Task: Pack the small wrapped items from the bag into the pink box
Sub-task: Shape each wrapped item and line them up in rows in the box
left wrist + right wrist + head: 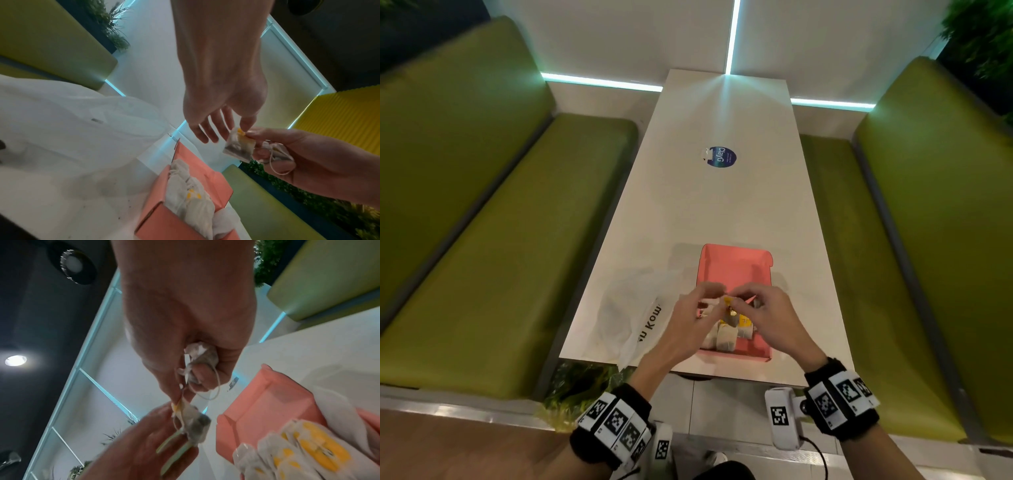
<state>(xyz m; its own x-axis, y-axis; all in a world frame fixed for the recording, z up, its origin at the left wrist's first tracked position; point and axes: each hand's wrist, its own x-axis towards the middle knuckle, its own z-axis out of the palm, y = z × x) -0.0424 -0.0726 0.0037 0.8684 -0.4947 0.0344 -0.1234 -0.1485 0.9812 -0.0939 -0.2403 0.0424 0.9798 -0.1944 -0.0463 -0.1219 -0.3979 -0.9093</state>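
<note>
Over the open pink box (736,267), both hands meet on one small tea bag (730,313) with a yellow tag. My left hand (722,301) pinches its top with thumb and forefinger, and the other fingers stay straight. My right hand (738,301) pinches the same top edge. In the left wrist view the tea bag (239,144) hangs between the left hand (238,128) and right hand (249,134). The right hand's curled lower fingers also hold a second, crumpled tea bag (200,353) with a loose string. Several tea bags (726,337) lie in the box.
A white plastic bag (626,308) lies crumpled left of the box on the white table (715,205). A round blue sticker (722,157) sits farther up the table. Green benches (500,240) flank both sides, and the table's near edge is just below the box.
</note>
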